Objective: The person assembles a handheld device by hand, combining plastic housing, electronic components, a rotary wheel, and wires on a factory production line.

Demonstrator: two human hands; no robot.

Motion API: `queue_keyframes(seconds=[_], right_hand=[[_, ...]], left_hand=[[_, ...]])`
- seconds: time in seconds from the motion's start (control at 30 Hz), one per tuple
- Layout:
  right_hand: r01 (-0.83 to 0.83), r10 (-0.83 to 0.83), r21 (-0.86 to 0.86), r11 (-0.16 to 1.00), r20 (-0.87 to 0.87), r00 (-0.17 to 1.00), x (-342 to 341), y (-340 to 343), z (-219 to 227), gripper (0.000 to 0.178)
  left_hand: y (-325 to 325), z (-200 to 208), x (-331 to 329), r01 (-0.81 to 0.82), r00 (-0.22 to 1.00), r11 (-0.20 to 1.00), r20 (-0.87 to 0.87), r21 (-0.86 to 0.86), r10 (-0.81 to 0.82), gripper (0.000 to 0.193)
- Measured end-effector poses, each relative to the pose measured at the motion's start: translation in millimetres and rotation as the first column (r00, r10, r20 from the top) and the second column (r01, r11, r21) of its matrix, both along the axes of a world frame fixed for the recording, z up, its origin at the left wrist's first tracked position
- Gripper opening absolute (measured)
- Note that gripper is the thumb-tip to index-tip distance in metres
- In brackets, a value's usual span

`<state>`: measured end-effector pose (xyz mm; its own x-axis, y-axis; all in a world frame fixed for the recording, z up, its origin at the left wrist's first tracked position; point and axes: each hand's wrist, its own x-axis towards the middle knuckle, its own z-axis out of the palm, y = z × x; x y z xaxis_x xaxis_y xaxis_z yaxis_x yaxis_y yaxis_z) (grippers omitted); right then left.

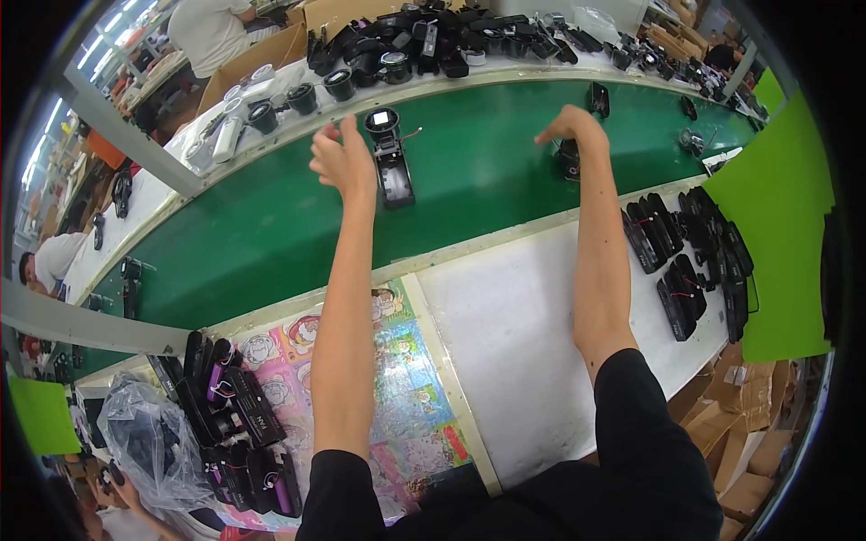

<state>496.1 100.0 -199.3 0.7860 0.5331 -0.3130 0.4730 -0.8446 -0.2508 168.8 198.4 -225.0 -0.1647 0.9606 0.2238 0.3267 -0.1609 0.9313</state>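
Note:
My left hand (345, 164) is raised over the green belt (478, 135), fingers loosely bent and apart, with nothing in it. Just right of it lies a black handheld device (394, 167) with a round head, an open hollow housing and a short thin wire. My right hand (577, 128) bends down at the wrist further right on the belt. One digit points left; the other fingers are mostly hidden. Directly below that hand is a black housing part (568, 160), partly covered, and I cannot tell whether it is gripped.
Black housings with wires (678, 298) sit on the white tabletop at right. More black and purple parts (239, 406) lie at left beside a clear plastic bag (149, 442). A heap of black parts (406, 41) fills the far shelf. A metal post (135, 126) stands at left.

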Motion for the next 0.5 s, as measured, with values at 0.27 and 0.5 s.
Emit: queue_keyframes(seconds=[0.27, 0.5], right_hand=[[-0.416, 0.535, 0.685, 0.597, 0.046, 0.844, -42, -6, 50, 0.029], [-0.213, 0.628, 0.826, 0.521, -0.202, 0.752, -232, -61, 172, 0.022]], left_hand=[[-13, 49, 7, 0.144, 0.883, 0.904, 0.36, 0.402, -0.3, 0.051], [-71, 118, -4, 0.908, 0.125, 0.336, 0.602, 0.251, -0.788, 0.059]])
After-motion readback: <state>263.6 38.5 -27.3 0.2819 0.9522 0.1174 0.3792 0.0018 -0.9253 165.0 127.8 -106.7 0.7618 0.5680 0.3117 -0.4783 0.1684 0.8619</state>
